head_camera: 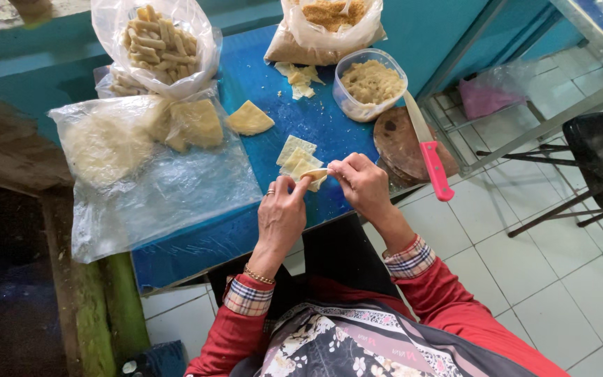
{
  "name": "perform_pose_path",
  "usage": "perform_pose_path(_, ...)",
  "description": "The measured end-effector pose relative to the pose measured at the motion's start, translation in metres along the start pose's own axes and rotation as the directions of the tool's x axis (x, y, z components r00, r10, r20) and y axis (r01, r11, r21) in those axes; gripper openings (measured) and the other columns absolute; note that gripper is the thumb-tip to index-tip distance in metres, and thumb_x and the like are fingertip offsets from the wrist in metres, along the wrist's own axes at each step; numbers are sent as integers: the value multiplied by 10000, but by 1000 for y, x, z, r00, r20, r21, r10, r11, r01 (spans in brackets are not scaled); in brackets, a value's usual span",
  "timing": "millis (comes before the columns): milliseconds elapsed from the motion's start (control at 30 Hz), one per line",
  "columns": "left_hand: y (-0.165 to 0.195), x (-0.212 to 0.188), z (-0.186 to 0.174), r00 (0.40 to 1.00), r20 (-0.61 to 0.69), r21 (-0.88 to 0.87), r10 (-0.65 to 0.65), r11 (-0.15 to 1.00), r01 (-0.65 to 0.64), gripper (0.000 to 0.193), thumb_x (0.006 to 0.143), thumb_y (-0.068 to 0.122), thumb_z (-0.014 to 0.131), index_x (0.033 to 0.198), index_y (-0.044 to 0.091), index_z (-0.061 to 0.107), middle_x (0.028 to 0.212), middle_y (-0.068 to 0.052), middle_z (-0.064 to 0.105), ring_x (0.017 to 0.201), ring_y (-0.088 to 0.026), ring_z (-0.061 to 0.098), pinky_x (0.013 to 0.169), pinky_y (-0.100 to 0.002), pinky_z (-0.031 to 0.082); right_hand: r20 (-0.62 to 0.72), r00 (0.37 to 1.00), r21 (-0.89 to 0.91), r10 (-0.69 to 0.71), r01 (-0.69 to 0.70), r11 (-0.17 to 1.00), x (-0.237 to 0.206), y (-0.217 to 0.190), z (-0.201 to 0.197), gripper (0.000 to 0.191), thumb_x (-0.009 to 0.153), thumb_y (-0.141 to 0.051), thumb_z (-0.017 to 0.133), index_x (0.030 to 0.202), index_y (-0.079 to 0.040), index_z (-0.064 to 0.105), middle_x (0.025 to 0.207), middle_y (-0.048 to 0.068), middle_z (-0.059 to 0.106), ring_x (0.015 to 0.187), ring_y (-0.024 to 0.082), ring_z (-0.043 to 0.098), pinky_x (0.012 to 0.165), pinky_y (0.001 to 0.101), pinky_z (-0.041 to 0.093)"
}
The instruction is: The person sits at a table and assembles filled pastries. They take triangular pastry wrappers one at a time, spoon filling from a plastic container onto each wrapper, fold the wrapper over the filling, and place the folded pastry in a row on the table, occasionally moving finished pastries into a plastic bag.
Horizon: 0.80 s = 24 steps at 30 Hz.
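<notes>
My left hand (282, 213) and my right hand (362, 183) together pinch a small pale yellow rolled wrapper (315, 174) just above the blue table (246, 230). A ring sits on a left finger and a bracelet on the left wrist. Right under the hands lie a few flat square wrappers (294, 155). A round plastic tub of crumbly filling (369, 84) stands beyond my right hand.
A knife with a pink handle (430, 157) rests on a round wooden board (397, 143). Bags hold finished rolls (160, 43), wrapper sheets (190, 124) and crumbs (329, 21). A dark stool (601, 157) stands on the tiled floor at right.
</notes>
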<state>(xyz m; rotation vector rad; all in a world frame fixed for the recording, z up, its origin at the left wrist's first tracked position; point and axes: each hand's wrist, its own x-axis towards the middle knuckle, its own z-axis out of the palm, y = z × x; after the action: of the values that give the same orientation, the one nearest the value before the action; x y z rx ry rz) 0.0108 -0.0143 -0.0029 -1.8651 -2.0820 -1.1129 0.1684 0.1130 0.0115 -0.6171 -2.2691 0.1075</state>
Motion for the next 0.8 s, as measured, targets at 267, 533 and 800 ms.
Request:
perform_pose_path(267, -1, -1, -1, 1000, -1, -10, -16, 1000, 16, 344, 840, 4, 672, 1161, 122, 705, 953, -88, 568, 872, -276, 628, 705, -403, 533, -49, 985, -63, -168, 165, 984, 4, -3, -6, 146, 909, -124, 781, 1050, -116, 745, 861, 4, 626, 769, 203, 625, 644, 354, 521)
perform_pose_path(533, -2, -9, -6, 956, -94, -200, -278, 946, 256, 191, 917, 52, 670, 1090, 112, 729, 976, -97, 644, 814, -281, 675, 693, -388, 553, -55, 991, 89, 123, -117, 989, 7, 4, -8, 118, 906, -60, 755, 1013, -103, 774, 869, 55, 649, 769, 241, 665, 662, 353, 526)
perform_pose_path(800, 3, -9, -1, 942, -159, -168, -296, 948, 269, 137, 924, 96, 687, 1057, 74, 709, 953, -108, 634, 844, -308, 673, 729, -401, 557, -14, 949, 472, 314, -271, 839, 99, 100, 5, 106, 1003, -52, 645, 1009, -39, 750, 957, 100, 758, 897, 146, 716, 792, 306, 557)
